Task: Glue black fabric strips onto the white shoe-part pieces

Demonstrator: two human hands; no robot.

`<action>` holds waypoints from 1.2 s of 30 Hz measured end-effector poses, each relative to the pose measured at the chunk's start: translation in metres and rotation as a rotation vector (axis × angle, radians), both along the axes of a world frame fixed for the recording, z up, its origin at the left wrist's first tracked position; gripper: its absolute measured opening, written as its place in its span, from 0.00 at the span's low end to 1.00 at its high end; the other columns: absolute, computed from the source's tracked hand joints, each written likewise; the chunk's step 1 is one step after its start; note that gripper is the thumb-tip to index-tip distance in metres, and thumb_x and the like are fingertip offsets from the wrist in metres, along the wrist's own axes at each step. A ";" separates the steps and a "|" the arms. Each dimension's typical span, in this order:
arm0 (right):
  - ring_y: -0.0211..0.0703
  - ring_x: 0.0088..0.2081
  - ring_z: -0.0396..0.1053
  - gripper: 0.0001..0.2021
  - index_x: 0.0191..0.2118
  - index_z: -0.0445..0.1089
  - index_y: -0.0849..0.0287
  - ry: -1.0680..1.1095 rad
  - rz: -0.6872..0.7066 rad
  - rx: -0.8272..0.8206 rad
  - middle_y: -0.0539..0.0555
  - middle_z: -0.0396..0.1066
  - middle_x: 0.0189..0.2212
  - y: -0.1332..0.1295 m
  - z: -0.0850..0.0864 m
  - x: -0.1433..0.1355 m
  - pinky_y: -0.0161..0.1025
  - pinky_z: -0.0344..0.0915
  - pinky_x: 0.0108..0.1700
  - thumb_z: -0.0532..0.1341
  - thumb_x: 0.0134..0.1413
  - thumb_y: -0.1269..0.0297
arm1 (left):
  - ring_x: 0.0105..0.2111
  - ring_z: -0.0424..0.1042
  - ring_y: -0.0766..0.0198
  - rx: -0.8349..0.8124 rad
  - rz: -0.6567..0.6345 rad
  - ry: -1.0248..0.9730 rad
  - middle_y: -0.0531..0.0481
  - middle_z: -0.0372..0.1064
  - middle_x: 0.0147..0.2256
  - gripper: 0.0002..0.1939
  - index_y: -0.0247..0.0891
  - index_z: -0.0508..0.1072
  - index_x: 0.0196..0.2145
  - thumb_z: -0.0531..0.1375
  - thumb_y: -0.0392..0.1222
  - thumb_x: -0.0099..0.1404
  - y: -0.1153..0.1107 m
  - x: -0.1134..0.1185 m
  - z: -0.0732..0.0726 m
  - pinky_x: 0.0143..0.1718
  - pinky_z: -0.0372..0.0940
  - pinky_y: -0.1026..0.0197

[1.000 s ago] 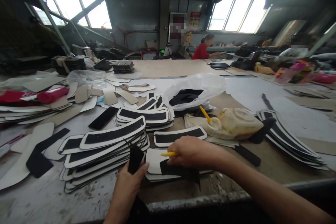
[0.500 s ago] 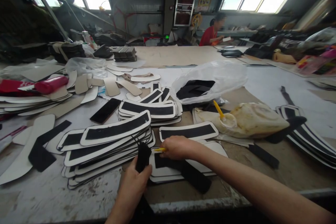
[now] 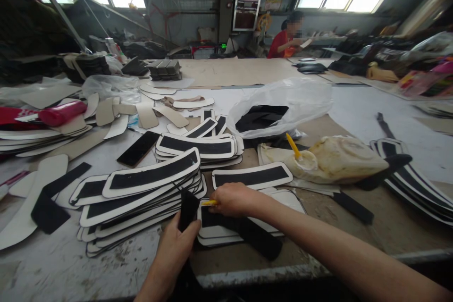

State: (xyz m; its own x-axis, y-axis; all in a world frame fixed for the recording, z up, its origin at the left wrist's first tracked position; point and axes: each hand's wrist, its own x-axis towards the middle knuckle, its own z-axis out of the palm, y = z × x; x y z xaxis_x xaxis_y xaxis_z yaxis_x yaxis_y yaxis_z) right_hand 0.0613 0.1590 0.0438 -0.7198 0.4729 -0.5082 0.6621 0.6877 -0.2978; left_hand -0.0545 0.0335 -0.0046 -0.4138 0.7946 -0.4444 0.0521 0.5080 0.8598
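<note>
The left hand (image 3: 175, 245) had a narrow grip on a bundle of black strips (image 3: 188, 207), pinched between thumb and fingers with the upper end poking up out of the grasp. The right hand (image 3: 231, 199) was closed around a yellow stick (image 3: 209, 203), whose tip stuck out from its fingers toward the left hand. Directly under the right hand lay a dark band (image 3: 260, 237), one end on a pale panel (image 3: 219, 232) and the other angled off its near edge onto the worktable (image 3: 226, 264). Just beyond the right hand was a curved piece (image 3: 252, 178), white-rimmed with a black middle. To the left of the left hand's grip rose a fanned stack (image 3: 152, 174) of similar pieces, and past that stack, farther from the hands, a dark phone (image 3: 138, 148) lay flat. Beyond and to the right of the right hand sat a yellowed container (image 3: 347, 158), a second yellow stick (image 3: 292, 145) standing tilted in its opening. Behind that, a clear plastic bag (image 3: 307, 99) held black pieces (image 3: 262, 118). Well apart from both grips, across the worktable, a person in red (image 3: 279, 45) held something pale.
</note>
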 end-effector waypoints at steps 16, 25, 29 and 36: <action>0.53 0.35 0.71 0.10 0.34 0.75 0.62 -0.085 -0.049 0.094 0.61 0.75 0.33 -0.018 0.039 0.061 0.37 0.59 0.28 0.60 0.44 0.64 | 0.32 0.66 0.56 0.073 -0.074 0.151 0.50 0.68 0.28 0.16 0.36 0.68 0.34 0.58 0.51 0.54 0.005 -0.008 -0.019 0.35 0.58 0.60; 0.50 0.37 0.70 0.13 0.32 0.69 0.59 -0.039 -0.489 0.222 0.57 0.73 0.32 -0.015 0.022 0.135 0.36 0.59 0.33 0.54 0.53 0.56 | 0.25 0.61 0.61 -0.004 -0.023 0.195 0.55 0.60 0.20 0.20 0.38 0.65 0.27 0.60 0.59 0.49 0.002 -0.008 -0.021 0.26 0.53 0.62; 0.53 0.37 0.70 0.13 0.33 0.70 0.59 -0.085 -0.586 0.325 0.59 0.73 0.33 -0.018 0.003 0.133 0.40 0.60 0.35 0.56 0.52 0.55 | 0.22 0.60 0.61 -0.033 -0.044 0.253 0.54 0.61 0.19 0.23 0.37 0.68 0.30 0.59 0.61 0.49 0.000 -0.007 -0.021 0.21 0.52 0.62; 0.57 0.38 0.70 0.15 0.35 0.71 0.61 -0.075 -0.637 0.329 0.61 0.73 0.33 -0.015 -0.019 0.137 0.42 0.61 0.36 0.59 0.49 0.53 | 0.21 0.58 0.64 -0.081 0.005 0.153 0.54 0.63 0.21 0.26 0.36 0.68 0.31 0.62 0.63 0.44 -0.003 -0.004 -0.019 0.22 0.53 0.62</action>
State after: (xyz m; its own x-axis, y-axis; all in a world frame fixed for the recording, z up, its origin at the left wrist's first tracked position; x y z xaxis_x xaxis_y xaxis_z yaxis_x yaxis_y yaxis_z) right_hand 0.1984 0.1442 0.0252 -0.2217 0.9265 -0.3042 0.9751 0.2070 -0.0801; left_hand -0.0586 0.0309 -0.0238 -0.4857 0.7563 -0.4384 0.1761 0.5759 0.7983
